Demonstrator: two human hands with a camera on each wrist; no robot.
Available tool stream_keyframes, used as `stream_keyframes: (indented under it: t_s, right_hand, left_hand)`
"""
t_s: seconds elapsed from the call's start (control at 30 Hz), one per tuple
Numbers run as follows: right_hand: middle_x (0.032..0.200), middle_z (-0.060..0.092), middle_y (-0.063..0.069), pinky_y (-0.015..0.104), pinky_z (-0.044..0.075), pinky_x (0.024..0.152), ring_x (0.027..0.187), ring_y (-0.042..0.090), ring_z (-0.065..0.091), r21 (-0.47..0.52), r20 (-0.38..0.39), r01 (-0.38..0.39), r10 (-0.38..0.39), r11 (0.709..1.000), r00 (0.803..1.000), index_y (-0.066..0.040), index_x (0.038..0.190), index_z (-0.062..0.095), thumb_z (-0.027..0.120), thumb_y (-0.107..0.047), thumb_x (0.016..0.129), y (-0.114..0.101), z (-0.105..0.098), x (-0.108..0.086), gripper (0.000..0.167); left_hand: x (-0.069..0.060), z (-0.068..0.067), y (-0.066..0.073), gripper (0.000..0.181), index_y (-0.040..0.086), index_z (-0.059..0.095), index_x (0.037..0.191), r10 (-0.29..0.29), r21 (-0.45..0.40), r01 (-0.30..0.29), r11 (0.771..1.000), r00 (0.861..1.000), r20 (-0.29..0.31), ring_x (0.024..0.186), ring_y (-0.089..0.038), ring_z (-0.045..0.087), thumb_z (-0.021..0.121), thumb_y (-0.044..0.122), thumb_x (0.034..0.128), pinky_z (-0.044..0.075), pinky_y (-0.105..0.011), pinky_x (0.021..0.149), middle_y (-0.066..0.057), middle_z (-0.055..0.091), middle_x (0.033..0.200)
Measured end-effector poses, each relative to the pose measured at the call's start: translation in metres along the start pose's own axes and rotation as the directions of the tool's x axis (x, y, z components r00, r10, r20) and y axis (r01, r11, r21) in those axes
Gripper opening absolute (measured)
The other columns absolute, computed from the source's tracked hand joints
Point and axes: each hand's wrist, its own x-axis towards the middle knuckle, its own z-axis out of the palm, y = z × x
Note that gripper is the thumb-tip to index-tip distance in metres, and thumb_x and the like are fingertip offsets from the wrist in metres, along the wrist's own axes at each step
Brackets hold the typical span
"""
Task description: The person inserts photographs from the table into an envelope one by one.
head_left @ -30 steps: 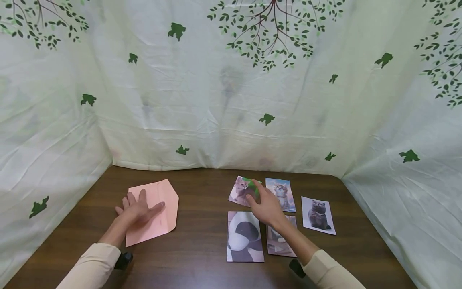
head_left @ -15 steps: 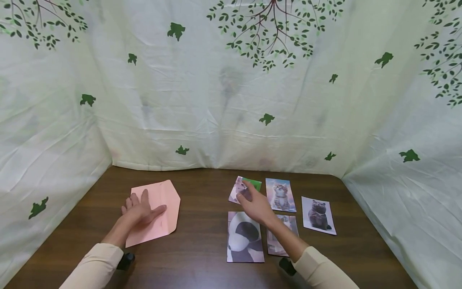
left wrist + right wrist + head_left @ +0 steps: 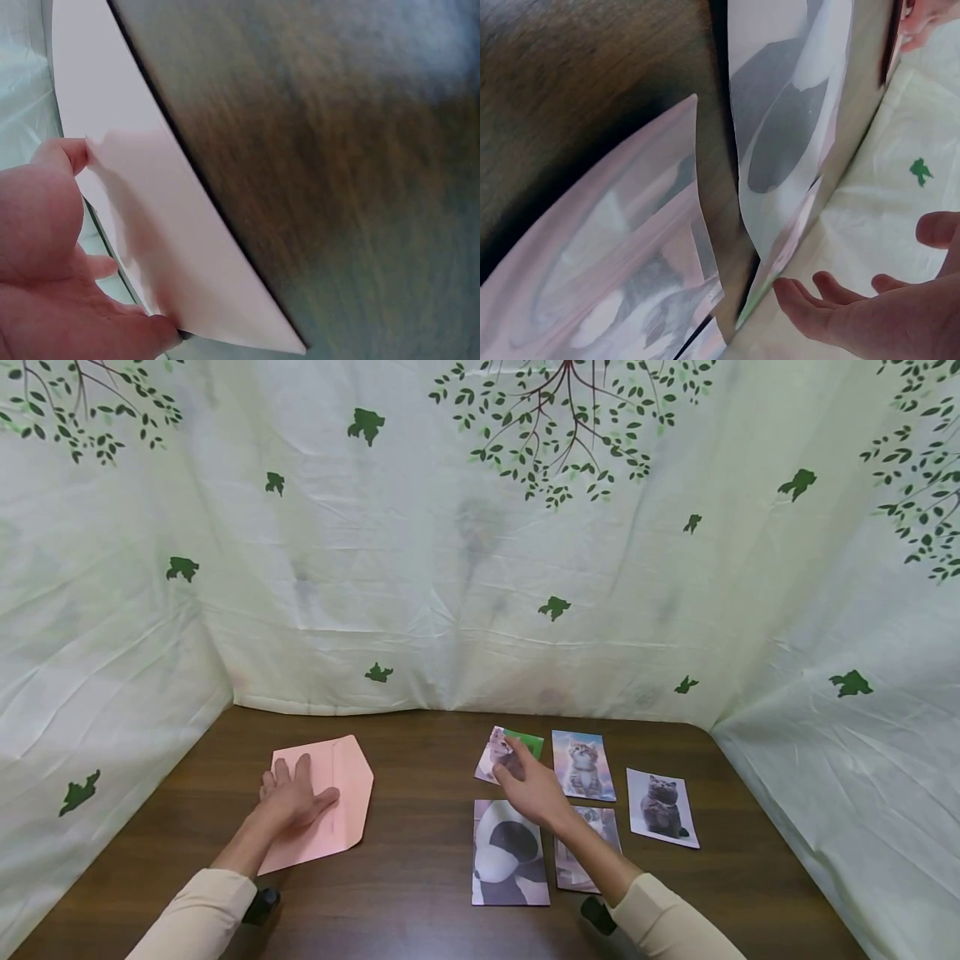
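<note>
Resting on pink envelope (image 3: 351, 797) — left hand (image 3: 293, 795), over kitten photo (image 3: 494, 755) — right hand (image 3: 534, 787)

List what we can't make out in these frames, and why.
Head: lower right part of the green-cornered kitten card, behind the right hand.
Head: part of the front-row right card, crossed by the right forearm.
Head: part of the pink envelope, covered by the left hand.
Left wrist: fine tabletop grain, blurred.
Right wrist: most of the left hand, cut off by the picture's edge.

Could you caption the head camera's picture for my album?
A left hand on a pink envelope, a right hand over one of five picture cards on a brown table.
</note>
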Motion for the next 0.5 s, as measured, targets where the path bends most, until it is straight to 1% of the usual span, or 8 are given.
stream_keyframes:
  t_s: [0.07,0.1,0.2,0.3,0.33,0.43,0.5]
  right_hand:
    - [0.139,0.062,0.02,0.059,0.044,0.105,0.13,0.038,0.059,0.004,0.001,0.005,-0.005,1.0,1.0,-0.025,0.154,0.043,0.056,-0.038,0.1,0.001,0.0,0.0,0.058]
    - [0.139,0.063,0.019,0.059,0.044,0.106,0.13,0.037,0.059,0.006,0.003,-0.001,0.001,1.0,1.0,-0.025,0.155,0.042,0.056,-0.038,0.1,0.002,0.001,0.001,0.058]
    - [0.138,0.063,0.019,0.058,0.045,0.105,0.129,0.037,0.061,0.014,0.011,-0.002,0.001,1.0,1.0,-0.023,0.155,0.04,0.056,-0.037,0.1,0.002,0.001,0.001,0.059]
    - [0.14,0.061,0.02,0.058,0.044,0.106,0.13,0.038,0.06,0.021,0.017,-0.012,0.012,1.0,1.0,-0.021,0.156,0.039,0.055,-0.04,0.1,0.002,0.0,0.001,0.061]
    - [0.141,0.061,0.021,0.059,0.044,0.106,0.129,0.039,0.06,0.022,0.015,-0.01,0.01,1.0,1.0,-0.019,0.157,0.038,0.055,-0.04,0.101,0.002,-0.001,0.0,0.062]
    - [0.145,0.057,0.022,0.059,0.044,0.107,0.131,0.04,0.058,0.02,0.012,-0.042,0.042,0.999,0.999,-0.014,0.157,0.037,0.054,-0.044,0.1,0.002,-0.002,0.0,0.066]
    - [0.145,0.056,0.024,0.06,0.044,0.106,0.131,0.041,0.057,0.01,0.009,-0.063,0.063,0.998,0.998,-0.01,0.157,0.036,0.054,-0.044,0.1,0.002,-0.003,0.0,0.068]
  left_hand:
    - [-0.005,-0.004,0.005,0.09,-0.014,0.009,0.149,0.006,0.006,-0.006,1.0,1.0,0.0,0.136,-0.075,-0.002,0.063,0.035,0.0964,0.004,-0.075,0.114,-0.052,-0.002,0.145]
    - [-0.004,-0.002,0.004,0.089,-0.013,0.009,0.15,0.013,0.005,-0.013,1.0,1.0,-0.012,0.136,-0.074,0.0,0.063,0.033,0.0961,0.004,-0.075,0.114,-0.052,-0.001,0.146]
    - [0.005,0.006,-0.008,0.09,-0.011,0.012,0.152,0.044,0.001,-0.044,0.999,0.998,-0.05,0.133,-0.075,0.004,0.064,0.035,0.094,0.008,-0.077,0.111,-0.051,0.002,0.145]
    - [0.009,0.009,-0.013,0.088,-0.008,0.016,0.152,0.062,0.007,-0.062,0.998,0.995,-0.075,0.131,-0.073,0.011,0.064,0.036,0.0928,0.013,-0.078,0.108,-0.051,0.009,0.142]
    - [0.008,0.007,-0.011,0.087,-0.008,0.016,0.152,0.059,0.012,-0.059,0.998,0.996,-0.069,0.131,-0.073,0.012,0.063,0.035,0.0933,0.016,-0.078,0.107,-0.051,0.011,0.142]
    - [-0.002,0.0,0.002,0.082,-0.009,0.02,0.152,0.052,0.033,-0.051,0.998,0.997,-0.049,0.131,-0.07,0.017,0.061,0.033,0.0947,0.026,-0.079,0.103,-0.052,0.016,0.14]
    - [-0.006,-0.002,0.008,0.08,-0.01,0.023,0.152,0.055,0.04,-0.053,0.998,0.998,-0.041,0.13,-0.068,0.021,0.061,0.031,0.0947,0.031,-0.078,0.1,-0.053,0.018,0.14]
